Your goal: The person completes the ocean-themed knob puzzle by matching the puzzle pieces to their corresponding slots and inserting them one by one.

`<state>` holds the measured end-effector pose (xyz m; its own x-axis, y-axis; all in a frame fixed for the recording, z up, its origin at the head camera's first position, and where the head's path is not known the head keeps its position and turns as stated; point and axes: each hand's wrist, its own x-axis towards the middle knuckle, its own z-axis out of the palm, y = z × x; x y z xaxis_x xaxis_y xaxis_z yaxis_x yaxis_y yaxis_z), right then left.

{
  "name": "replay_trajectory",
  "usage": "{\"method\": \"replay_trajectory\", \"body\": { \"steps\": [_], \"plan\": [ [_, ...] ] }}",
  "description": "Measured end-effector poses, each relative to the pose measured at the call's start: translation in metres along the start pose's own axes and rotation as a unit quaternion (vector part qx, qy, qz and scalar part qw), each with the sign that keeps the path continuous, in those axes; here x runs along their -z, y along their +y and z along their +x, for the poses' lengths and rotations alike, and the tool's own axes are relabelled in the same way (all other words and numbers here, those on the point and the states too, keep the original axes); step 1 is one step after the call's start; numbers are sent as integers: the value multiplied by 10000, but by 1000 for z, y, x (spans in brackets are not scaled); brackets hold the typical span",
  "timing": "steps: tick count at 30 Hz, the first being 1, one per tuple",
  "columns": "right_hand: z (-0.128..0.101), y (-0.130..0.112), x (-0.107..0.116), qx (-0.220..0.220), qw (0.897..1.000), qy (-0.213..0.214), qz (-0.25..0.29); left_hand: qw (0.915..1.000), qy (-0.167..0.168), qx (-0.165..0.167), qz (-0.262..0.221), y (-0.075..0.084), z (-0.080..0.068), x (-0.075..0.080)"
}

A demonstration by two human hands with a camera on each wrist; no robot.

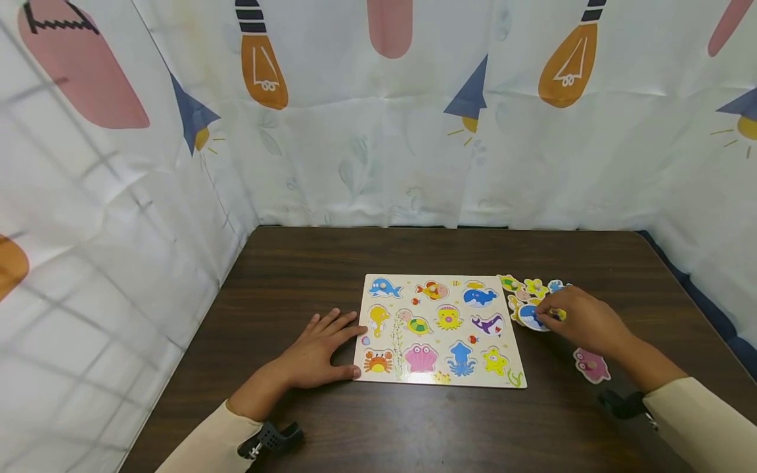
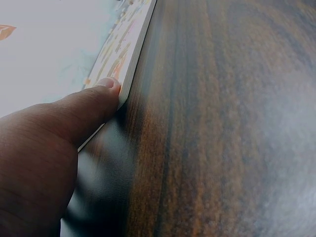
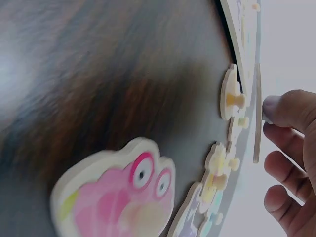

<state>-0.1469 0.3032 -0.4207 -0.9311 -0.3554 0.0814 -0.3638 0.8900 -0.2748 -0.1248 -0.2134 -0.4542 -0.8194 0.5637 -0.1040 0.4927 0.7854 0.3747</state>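
Note:
A wooden sea-animal puzzle board (image 1: 440, 328) lies flat in the middle of the dark table. My left hand (image 1: 331, 345) rests flat on the table beside the board's left edge. Its thumb (image 2: 94, 106) presses against the near-left corner of the board (image 2: 126, 49). My right hand (image 1: 568, 318) is over a small pile of loose puzzle pieces (image 1: 529, 289) just right of the board. It pinches a round blue piece (image 1: 531, 318), which shows edge-on (image 3: 256, 118) by the thumb in the right wrist view.
A pink octopus piece (image 1: 591, 366) (image 3: 118, 197) lies alone on the table (image 1: 296, 276), near my right wrist. More pieces with small pegs (image 3: 232, 94) lie in a row. Printed curtains (image 1: 378, 131) close off the back and both sides.

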Motion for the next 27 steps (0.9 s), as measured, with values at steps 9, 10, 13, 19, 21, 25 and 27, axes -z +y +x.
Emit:
{"method": "replay_trajectory", "body": {
  "steps": [9, 10, 13, 19, 21, 25, 27],
  "plan": [
    [17, -7, -3, -113, 9992, 8, 386, 10000, 15, -15, 9, -2, 0, -2],
    [19, -7, -4, -156, 9990, -17, 411, 10000, 20, -21, 11, -2, 0, -2],
    [24, -9, -5, -258, 9986, -118, 449, 10000, 33, -25, 2, -2, 0, -2],
    [35, -12, -6, -413, 9974, -251, 526, 10000, 30, -10, 27, -2, 0, -2],
    [38, -13, -7, -452, 9969, -289, 573, 10000, 32, -12, 20, -2, 0, -2],
    [44, -17, -8, -421, 9964, -302, 672, 10000, 36, -10, 2, -2, 0, -3],
    [47, -18, -8, -383, 9962, -286, 727, 10000, 33, -6, 8, -2, 0, -3]
  ]
}}
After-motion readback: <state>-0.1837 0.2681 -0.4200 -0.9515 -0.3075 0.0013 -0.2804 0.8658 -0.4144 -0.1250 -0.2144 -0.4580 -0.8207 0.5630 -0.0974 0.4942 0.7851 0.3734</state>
